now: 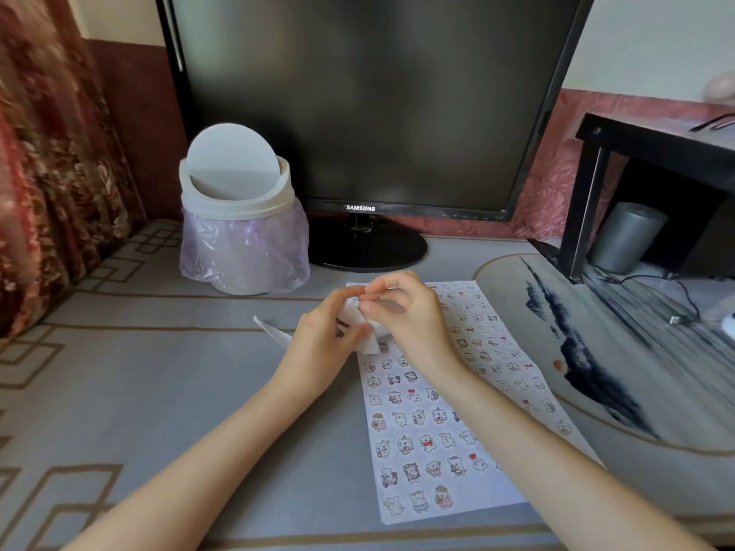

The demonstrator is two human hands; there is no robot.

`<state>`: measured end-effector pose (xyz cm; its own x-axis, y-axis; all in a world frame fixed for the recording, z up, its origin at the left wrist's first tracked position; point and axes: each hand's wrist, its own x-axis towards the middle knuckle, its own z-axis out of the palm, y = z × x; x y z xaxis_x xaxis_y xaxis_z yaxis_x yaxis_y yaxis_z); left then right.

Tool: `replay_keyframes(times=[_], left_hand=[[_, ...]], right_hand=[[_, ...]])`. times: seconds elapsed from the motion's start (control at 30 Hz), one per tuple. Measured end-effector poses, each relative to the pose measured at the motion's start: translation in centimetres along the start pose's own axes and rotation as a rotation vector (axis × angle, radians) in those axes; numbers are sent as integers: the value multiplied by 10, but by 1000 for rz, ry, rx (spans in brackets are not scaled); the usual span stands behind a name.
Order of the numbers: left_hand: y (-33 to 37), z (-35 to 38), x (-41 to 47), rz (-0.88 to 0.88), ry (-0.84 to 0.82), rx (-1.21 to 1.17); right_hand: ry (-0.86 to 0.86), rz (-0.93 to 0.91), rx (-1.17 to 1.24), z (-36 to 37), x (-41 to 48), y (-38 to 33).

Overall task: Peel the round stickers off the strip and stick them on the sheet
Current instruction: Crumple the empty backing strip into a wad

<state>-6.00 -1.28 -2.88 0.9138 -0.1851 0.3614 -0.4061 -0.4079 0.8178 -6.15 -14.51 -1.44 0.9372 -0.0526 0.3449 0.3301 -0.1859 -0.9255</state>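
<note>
- Above the far left corner of the sheet [477, 495], both hands meet just off the table, fingertips close together.
- The left hand [322, 344] has its fingers curled round a crumpled white strip [372, 346] and holds it from the side.
- The right hand [413, 320] pinches the strip's upper edge between thumb and forefinger, with the other fingers bent loosely; I cannot tell whether a sticker is in that pinch.
- A loose end [274, 332] of white paper trails out at 9 o'clock from the left hand, low over the cloth.
- The sheet lies flat from beneath the hands towards 5 o'clock, pale lilac, with rows of small cartoon stickers [413, 471] over most of it; the right forearm crosses its right edge.
- A grey cloth [199, 391] with tan key-pattern lines covers the table.
- At 3 o'clock, an oval mat [596, 351] with an ink-wash picture lies partly under the sheet's right edge.
- At 10 o'clock stands a white swing-lid bin [242, 216] lined with a lilac bag.
- At 12 o'clock a dark Samsung monitor [378, 101] stands on its round foot.
- At 2 o'clock stands a black shelf [656, 153], with a grey cylinder [624, 236] under it.
- A flowered curtain [51, 173] hangs far off at 9 o'clock.
</note>
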Motion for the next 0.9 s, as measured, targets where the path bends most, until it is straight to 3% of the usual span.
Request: replay_keyframes(times=[0.17, 0.27, 0.4, 0.53, 0.7, 0.9], left_hand=[[1, -5, 3, 34, 39, -46], [2, -10, 7, 4, 93, -208], [14, -14, 15, -175, 122, -537], [29, -14, 22, -197, 131, -554], [44, -12, 26, -184, 102, -370], [45, -19, 17, -211, 78, -94]], right_hand=[[-126, -18, -262, -7, -1, 0], [-233, -4, -163, -6, -4, -7], [-332, 43, 48, 2, -3, -16], [-166, 35, 50, 14, 2, -20], [37, -21, 20, 20, 5, -33], [104, -89, -71, 13, 3, -44]])
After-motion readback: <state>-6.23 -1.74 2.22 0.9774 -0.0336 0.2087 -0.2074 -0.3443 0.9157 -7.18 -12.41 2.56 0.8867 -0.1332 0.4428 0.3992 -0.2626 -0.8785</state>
